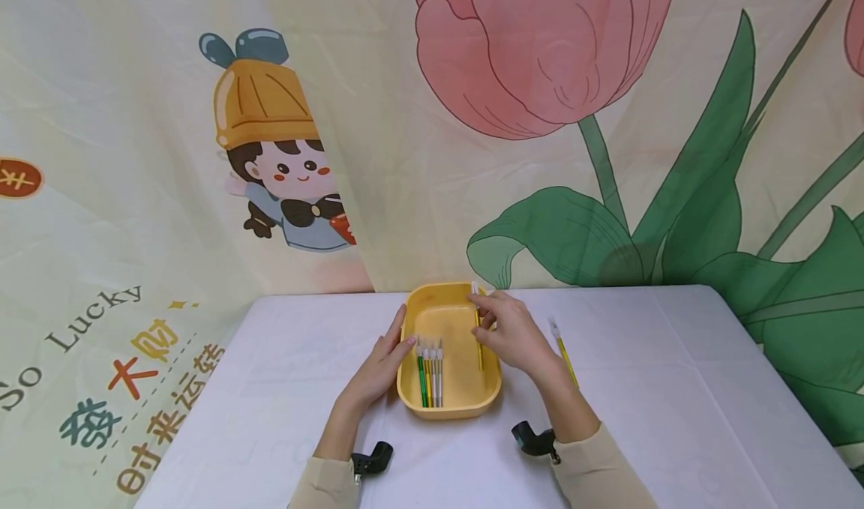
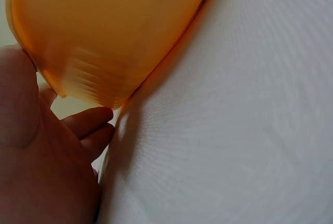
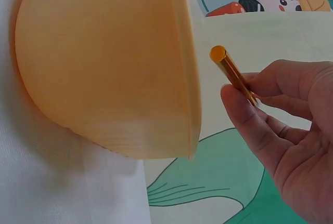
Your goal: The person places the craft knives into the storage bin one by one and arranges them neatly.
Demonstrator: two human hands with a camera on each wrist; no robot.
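Note:
A yellow plastic tray [image 1: 449,413] stands on the table in the head view. My left hand [image 1: 378,363] holds its left side, thumb over the rim and fingers along the outer wall [image 2: 99,78]. Between thumb and fingertips, my right hand [image 1: 511,331] pinches a slim yellow pen [image 1: 480,353] with a pale tip, over the tray's right side. In the right wrist view the round end of this pen [image 3: 218,54] points toward the camera. Several similar pens [image 1: 430,378], green, yellow and silvery, lie side by side in the tray's lower left, clear tips pointing away.
Another yellow pen [image 1: 565,351] with a clear tip lies on the table right of the tray, partly behind my right forearm. White cloth covers the table [image 1: 675,389]. Behind its far edge hangs a printed curtain [image 1: 405,194]. Black wrist cameras [image 1: 533,440] sit near both cuffs.

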